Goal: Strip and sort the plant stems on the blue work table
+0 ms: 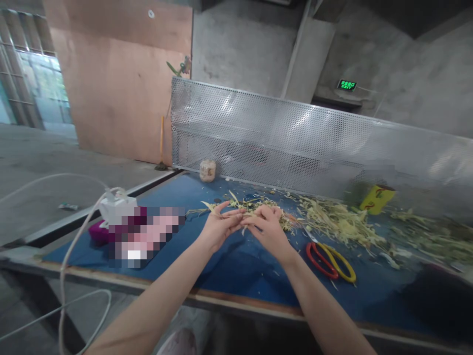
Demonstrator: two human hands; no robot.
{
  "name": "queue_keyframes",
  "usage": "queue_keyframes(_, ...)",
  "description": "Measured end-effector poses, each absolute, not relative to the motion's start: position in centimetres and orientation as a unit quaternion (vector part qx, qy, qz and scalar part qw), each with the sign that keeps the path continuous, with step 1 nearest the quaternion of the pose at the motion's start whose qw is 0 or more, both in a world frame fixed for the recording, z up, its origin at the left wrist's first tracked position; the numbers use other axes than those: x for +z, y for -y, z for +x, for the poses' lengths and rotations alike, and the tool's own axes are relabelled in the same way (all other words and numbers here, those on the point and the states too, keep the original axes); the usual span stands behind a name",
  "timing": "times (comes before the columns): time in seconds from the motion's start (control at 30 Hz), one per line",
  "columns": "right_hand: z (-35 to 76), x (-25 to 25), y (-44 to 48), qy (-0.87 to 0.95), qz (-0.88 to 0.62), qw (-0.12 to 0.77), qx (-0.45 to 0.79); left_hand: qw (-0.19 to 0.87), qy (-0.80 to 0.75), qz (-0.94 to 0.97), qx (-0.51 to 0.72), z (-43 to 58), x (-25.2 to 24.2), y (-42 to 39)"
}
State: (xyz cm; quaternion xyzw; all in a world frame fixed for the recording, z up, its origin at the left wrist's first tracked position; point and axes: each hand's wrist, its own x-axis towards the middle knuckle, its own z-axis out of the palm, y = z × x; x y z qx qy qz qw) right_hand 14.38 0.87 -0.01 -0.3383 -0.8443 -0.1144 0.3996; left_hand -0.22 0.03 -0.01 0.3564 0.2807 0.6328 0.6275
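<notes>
My left hand (217,228) and my right hand (266,227) meet above the blue tabletop (236,268), fingertips close together. Both pinch a thin pale plant strip (248,215), which looks like dry husk or straw. Part of it is hidden by the fingers. A pale end sticks out past my left hand, and thin strands trail to the left. Behind my hands lie loose plant scraps (275,203). To the right of my right hand, scissors (328,248) with one red and one yellow handle lie flat, blades pointing away.
A larger heap of pale strips (338,222) spreads at right, beside a yellow box (377,198). At left are a pixelated pink object (155,231), a purple object (96,232) and a white plug with cable (68,261). A perforated metal panel (258,133) borders the back.
</notes>
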Motion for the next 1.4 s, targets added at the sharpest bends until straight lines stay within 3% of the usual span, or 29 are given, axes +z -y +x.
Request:
queue_keyframes(0.3,13.9,-0.4,-1.7,0.763,-0.401,0.490,0.129,0.485,-0.309,0.486,0.658,-0.3,-0.3,-0.1)
queue_keyframes(0.53,13.7,-0.2,-1.9,0.687,-0.420,0.522,0.282,0.457,-0.322,0.535,0.634,-0.2,-0.2,0.2)
queue_keyframes(0.63,13.8,-0.5,-2.0,0.702,-0.431,0.507,0.254,0.429,-0.331,0.545,0.639,-0.2,-0.5,0.2)
queue_keyframes(0.8,13.7,-0.9,-1.7,0.745,-0.453,0.479,0.101,0.403,-0.331,0.537,0.664,-0.3,-0.8,0.0)
queue_keyframes(1.03,13.6,-1.0,-2.3,0.750,-0.447,0.450,0.186,0.425,-0.323,0.543,0.648,-0.3,-0.7,0.0)
queue_keyframes(1.27,14.1,-0.1,-1.3,0.826,-0.417,0.379,0.022,0.430,-0.367,0.491,0.663,-0.6,-0.5,-0.3)
queue_keyframes(1.4,15.0,0.2,-1.3,0.878,-0.358,0.315,0.048,0.418,-0.361,0.495,0.670,-0.7,-0.7,-0.3)
